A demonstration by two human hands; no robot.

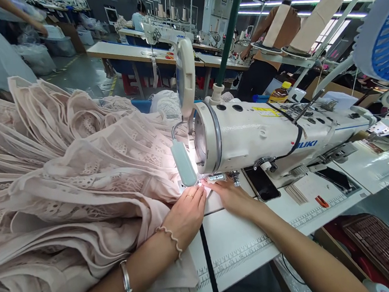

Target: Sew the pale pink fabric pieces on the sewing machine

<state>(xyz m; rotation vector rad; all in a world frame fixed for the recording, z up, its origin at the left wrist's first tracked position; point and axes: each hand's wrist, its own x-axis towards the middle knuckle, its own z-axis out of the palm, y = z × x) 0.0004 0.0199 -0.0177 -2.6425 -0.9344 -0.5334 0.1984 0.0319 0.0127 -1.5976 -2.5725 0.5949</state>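
My left hand (pixel 189 211) lies flat, fingers stretched out and close together, on pale pink lace fabric (pixel 123 157) beside the needle area of a white sewing machine (pixel 255 133). From the other side, my right hand (pixel 232 197) reaches under the machine head, its index finger stretched toward the lit spot and touching the fabric; its other fingers are partly hidden. Above my left fingertips hangs a grey-green lamp (pixel 184 163), which hides part of the needle area. The fabric is heaped in many folds across the left side.
A dark phone (pixel 263 184), an orange-red thread clipper (pixel 321 201) and another dark device (pixel 335 178) lie right of my right hand. A ruler strip (pixel 246 253) runs along the table's front. A blue fan (pixel 381 31) and thread cones (pixel 276 25) stand at upper right. Other people work behind.
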